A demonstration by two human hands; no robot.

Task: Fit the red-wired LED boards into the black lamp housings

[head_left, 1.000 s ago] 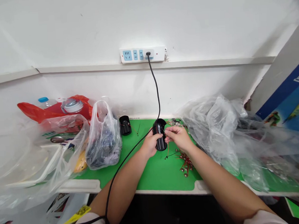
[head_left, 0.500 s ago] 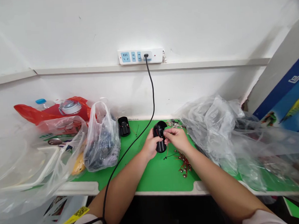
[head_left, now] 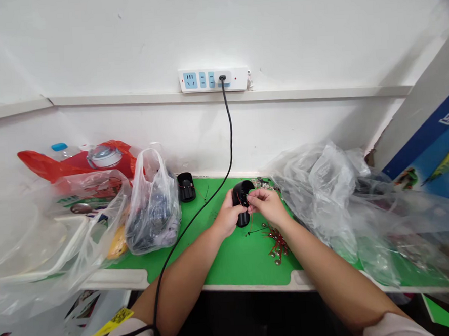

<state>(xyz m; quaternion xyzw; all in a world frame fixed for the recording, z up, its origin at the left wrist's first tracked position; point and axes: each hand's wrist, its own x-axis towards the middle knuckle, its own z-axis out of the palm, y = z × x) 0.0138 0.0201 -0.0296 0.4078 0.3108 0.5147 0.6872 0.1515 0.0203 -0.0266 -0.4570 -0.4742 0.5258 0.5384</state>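
Observation:
My left hand [head_left: 227, 214] is wrapped around a black cylindrical housing [head_left: 243, 218], holding it upright just above the green tabletop. Thin red wire runs inside the housing's open side. At that opening, the fingers of my right hand [head_left: 267, 206] are pinched together; what they grip is too small to make out, though a thin wire hangs below them. Near my right wrist lies a bunch of red wires with small round metal pieces [head_left: 278, 246]. A second black housing [head_left: 186, 187] stands farther back on the left, with thin wires beside it.
A black power cable [head_left: 197, 214] crosses the green table [head_left: 234, 269] from a wall socket strip [head_left: 214, 80]. Filled plastic bags [head_left: 153, 208] crowd the left side. Clear plastic bags [head_left: 325, 197] cover the right, near a blue box [head_left: 436, 145]. Small metal parts [head_left: 262, 183] lie behind my right hand.
The housing in my left hand has turned slightly, and its open top faces me more. My right fingers stay pinched at its opening. The camera view has shifted a little.

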